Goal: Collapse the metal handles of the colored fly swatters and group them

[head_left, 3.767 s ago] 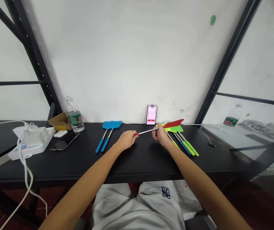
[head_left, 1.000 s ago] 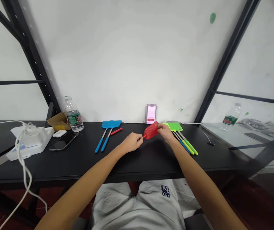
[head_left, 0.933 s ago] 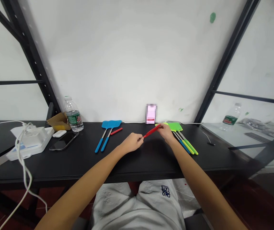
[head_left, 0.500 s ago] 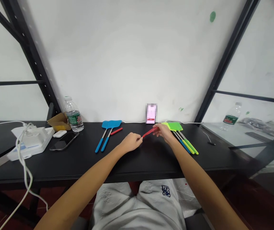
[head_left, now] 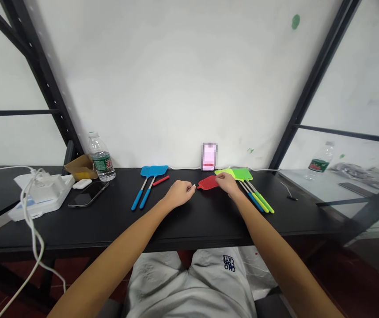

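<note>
My right hand [head_left: 227, 182] pinches the right edge of a red fly swatter head [head_left: 208, 182], its mesh face turned up and its narrow neck pointing left. My left hand [head_left: 179, 193] is closed around a thin metal rod [head_left: 193, 187]; only the tip shows, a small gap from the neck. A short red handle tube [head_left: 161, 180] lies left of my left hand. Beside it are two blue fly swatters [head_left: 146, 193]. Right of my right hand several fly swatters with yellow and green heads [head_left: 242, 174] lie side by side, partly covered by the hand.
A lit phone [head_left: 209, 157] leans on the wall at the back of the black table [head_left: 116, 229]. On the left stand a water bottle [head_left: 100, 159], an open cardboard box [head_left: 81, 168], a dark phone [head_left: 89, 194] and a white power strip [head_left: 45, 198] with trailing cables.
The red swatter head has turned from edge-on to face up. Its neck and the rod tip in my left hand now show apart. Both hands stay in nearly the same place.
</note>
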### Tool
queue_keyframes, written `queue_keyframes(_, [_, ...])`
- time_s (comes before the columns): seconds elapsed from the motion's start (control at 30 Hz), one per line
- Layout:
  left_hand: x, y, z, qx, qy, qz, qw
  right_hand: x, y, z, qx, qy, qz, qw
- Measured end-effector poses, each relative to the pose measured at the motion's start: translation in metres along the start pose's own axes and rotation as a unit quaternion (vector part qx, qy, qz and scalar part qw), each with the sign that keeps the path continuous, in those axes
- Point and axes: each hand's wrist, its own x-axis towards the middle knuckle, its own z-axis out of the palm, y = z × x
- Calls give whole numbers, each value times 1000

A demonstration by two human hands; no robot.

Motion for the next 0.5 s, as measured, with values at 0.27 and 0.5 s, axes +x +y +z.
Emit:
queue_keyframes(0.27, [-1, 8, -3, -14, 48, 3, 999, -25, -21, 13, 103, -199, -115, 968])
queue_keyframes(0.5, [-6, 16, -4, -35, 17, 26, 999, -46, -26, 37, 135, -348, -131, 918])
